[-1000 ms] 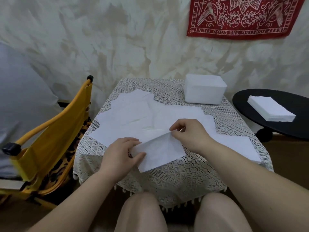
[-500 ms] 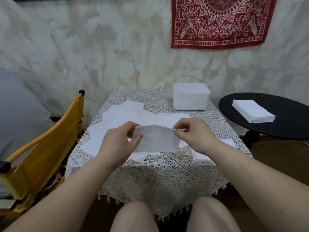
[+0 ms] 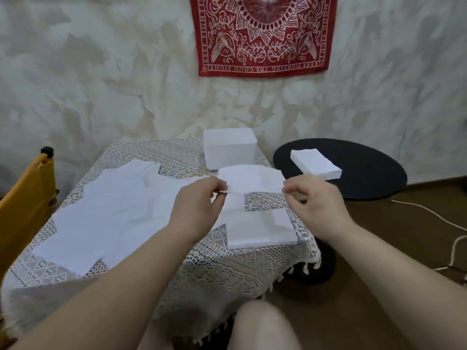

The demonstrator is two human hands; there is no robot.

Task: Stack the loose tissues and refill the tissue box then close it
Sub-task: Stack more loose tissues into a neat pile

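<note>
- Above the right part of the table, a single tissue [image 3: 249, 181] is held in the air, stretched between the two hands.
- Its left edge is pinched by the curled fingers and thumb of the left hand [image 3: 195, 210].
- Its right edge is pinched by the thumb and forefinger of the right hand [image 3: 316, 205]; the other fingers of this hand are curled loosely underneath.
- Directly below the held tissue, a small pile of tissues [image 3: 261, 229] is seen flat near the right edge of the table [image 3: 214, 269], which is covered by a white lace cloth.
- To the left of this pile, many loose tissues [image 3: 111, 213] are spread over the cloth, one overlapping another.
- At the far side of the table, behind the held tissue, the white tissue box [image 3: 228, 147] is placed; from this view it cannot be told if it is open.
- On the right, apart from the table, a black round side table [image 3: 366, 178] is seen, and a neat stack of tissues [image 3: 316, 164] is lying on it.
- At the left edge, part of a yellow chair [image 3: 24, 198] is visible beside the table.
- On the wall behind, a red patterned cloth [image 3: 262, 34] is hung.
- At the bottom, the bare knees of the person are seen.
</note>
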